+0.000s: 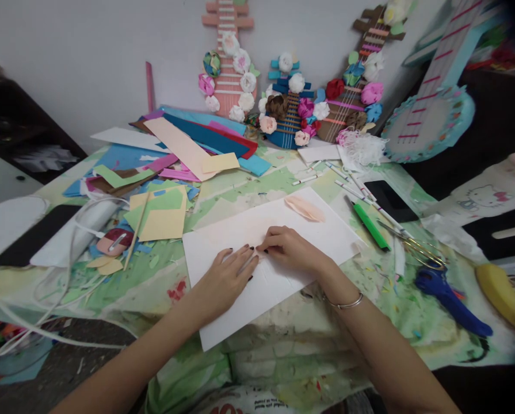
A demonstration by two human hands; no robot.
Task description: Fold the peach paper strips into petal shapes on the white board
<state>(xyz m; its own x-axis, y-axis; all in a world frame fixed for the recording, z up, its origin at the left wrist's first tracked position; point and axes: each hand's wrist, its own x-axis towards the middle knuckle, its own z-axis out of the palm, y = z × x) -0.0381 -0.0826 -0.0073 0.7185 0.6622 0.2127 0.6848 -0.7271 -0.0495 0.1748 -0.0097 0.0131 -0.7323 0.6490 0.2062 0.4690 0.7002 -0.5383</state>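
Down at five o'clock, the right hand [288, 248] curls in, and whatever sits under its fingers is hidden, too small to tell! Up at twelve, the pink lute [229, 95] loses its top to the edge; at two, so does the turquoise banjo [427, 123]. Six o'clock: printed cloth [251, 398], red letters cropped! Toward four, a yellow object [504, 296], blurred beyond naming.

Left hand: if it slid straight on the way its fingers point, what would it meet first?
Most likely the right hand, just ahead on the white sheet; whether they already touch is unclear.
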